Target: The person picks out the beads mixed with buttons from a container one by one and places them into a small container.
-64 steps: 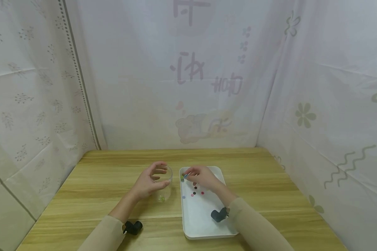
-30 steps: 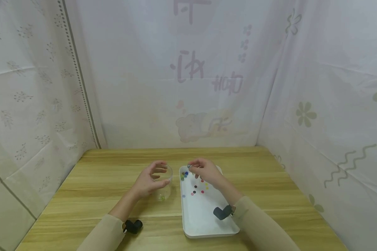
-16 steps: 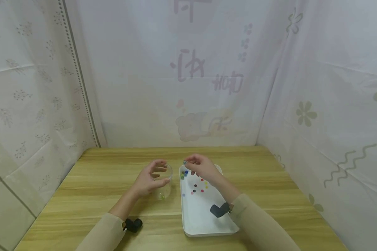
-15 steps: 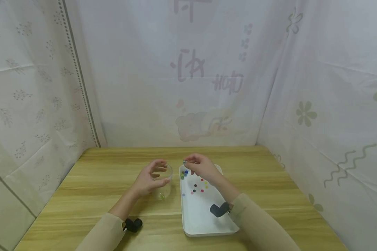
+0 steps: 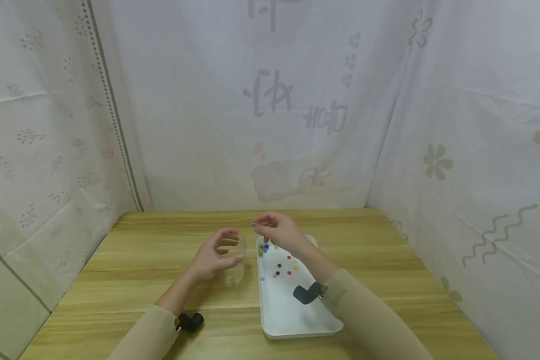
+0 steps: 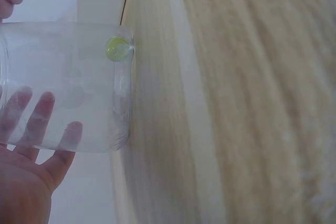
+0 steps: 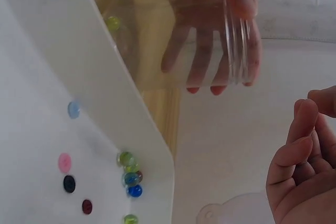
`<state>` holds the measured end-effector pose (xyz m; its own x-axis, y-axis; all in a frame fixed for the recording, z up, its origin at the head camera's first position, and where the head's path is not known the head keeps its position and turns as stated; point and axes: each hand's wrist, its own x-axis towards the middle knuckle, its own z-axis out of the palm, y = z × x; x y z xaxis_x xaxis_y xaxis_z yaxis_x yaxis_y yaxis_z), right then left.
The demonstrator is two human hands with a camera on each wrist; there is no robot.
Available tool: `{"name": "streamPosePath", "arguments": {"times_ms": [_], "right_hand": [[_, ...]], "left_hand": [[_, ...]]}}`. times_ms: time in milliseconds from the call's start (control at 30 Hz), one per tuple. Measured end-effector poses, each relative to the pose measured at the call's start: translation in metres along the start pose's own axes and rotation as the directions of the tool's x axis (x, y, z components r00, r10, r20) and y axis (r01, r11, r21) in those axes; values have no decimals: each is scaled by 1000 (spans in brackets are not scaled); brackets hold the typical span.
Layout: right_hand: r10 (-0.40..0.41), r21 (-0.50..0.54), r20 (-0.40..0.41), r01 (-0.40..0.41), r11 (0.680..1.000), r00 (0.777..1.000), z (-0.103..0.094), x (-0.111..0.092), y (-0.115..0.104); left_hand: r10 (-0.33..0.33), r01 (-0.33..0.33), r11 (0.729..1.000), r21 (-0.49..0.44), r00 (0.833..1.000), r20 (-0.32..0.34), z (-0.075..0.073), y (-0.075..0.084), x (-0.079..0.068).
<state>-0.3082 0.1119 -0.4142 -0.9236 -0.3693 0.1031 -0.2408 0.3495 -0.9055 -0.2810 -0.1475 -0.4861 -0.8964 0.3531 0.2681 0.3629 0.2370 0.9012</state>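
Note:
My left hand (image 5: 218, 257) grips a clear, open-topped jar (image 5: 235, 272) round its upper part, and the jar stands upright on the table. One yellow-green marble (image 6: 118, 49) lies at the jar's bottom in the left wrist view. My right hand (image 5: 281, 233) pinches a small bluish marble (image 5: 254, 224) between thumb and fingertips, above and to the right of the jar's mouth; the right wrist view hides this marble behind the fingers. Below the right hand is a white tray (image 5: 292, 315), where several green and blue marbles (image 7: 131, 177) cluster against the wall by one corner.
Several flat buttons, including a pink one (image 7: 64, 162), a black one (image 7: 69, 184) and a pale blue one (image 7: 74, 109), are scattered on the tray floor. The wooden table (image 5: 153, 240) ends at a printed curtain (image 5: 198, 125) behind, with more curtain at both sides.
My right hand has lifted the bluish marble from the tray's far left corner and carried it up and left toward the jar. My left hand keeps its hold on the jar.

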Motion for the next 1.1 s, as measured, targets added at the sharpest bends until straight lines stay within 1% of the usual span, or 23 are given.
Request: {"name": "streamPosePath", "arguments": {"times_ms": [200,367,533,667,867,1100], "right_hand": [[-19,-8,26,19,1000,999,9,1,-15],[-25,20,51,24,1000,998,16,3,-20],[-49,14,76,48,999,996,24,5,-22],[-71,22,94,69,997,993,31,6,-22],[-81,45,108,76,996,991,37,6,-21],[-90,28,110,88,996,990,41,6,-21]], "left_hand": [[-2,2,1000,2,1000,8,-1,1,0],[4,-4,1000,8,1000,16,-1,0,0],[13,-13,1000,2,1000,27,-2,-2,-1],[3,-3,1000,2,1000,26,-2,-1,-2],[-5,5,1000,5,1000,20,-1,-1,-2],[7,-7,1000,-3,1000,19,-1,-1,-2]]}}
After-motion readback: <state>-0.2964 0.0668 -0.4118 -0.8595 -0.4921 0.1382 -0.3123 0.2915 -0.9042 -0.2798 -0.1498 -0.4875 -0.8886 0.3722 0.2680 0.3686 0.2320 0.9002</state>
